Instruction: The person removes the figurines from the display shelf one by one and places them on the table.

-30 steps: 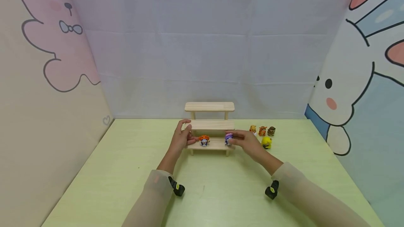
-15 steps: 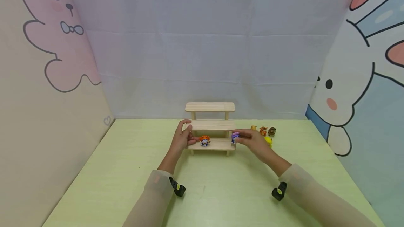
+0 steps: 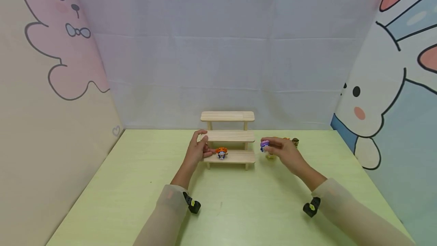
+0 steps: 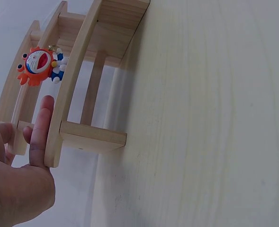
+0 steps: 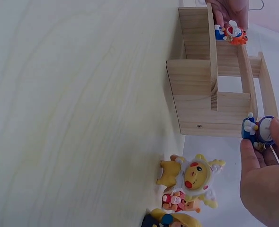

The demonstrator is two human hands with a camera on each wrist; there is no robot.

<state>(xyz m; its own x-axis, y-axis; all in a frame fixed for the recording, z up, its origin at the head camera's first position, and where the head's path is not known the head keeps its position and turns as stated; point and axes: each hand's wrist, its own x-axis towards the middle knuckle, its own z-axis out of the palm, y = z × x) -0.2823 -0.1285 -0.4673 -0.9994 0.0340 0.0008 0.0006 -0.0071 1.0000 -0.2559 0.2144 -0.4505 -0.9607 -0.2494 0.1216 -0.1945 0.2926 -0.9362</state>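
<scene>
A three-tier wooden display shelf [image 3: 229,136] stands at the back of the table. My left hand [image 3: 196,150] grips the left end of its middle tier, with one finger [image 4: 40,130] lying straight along the lowest tier. Beside that fingertip, a figurine in an orange crab-like hat [image 3: 221,153] stands on the lowest tier. My right hand [image 3: 285,153] pinches a purple-topped figurine [image 3: 264,146] with a blue and white body, held off the shelf's right side. The right wrist view shows this figurine [image 5: 249,128] between thumb and fingers, with part of it hidden by them.
Several other figurines stand on the table right of the shelf, partly hidden by the right hand in the head view. Among them are a yellow one with a white hood [image 5: 194,175] and a dark brown one [image 3: 295,142]. A pale curtain [image 3: 225,67] hangs behind.
My right hand has lifted the purple-topped figurine off the lowest tier and carried it right, beyond the shelf's end. The left hand and orange-hatted figurine have stayed in place.
</scene>
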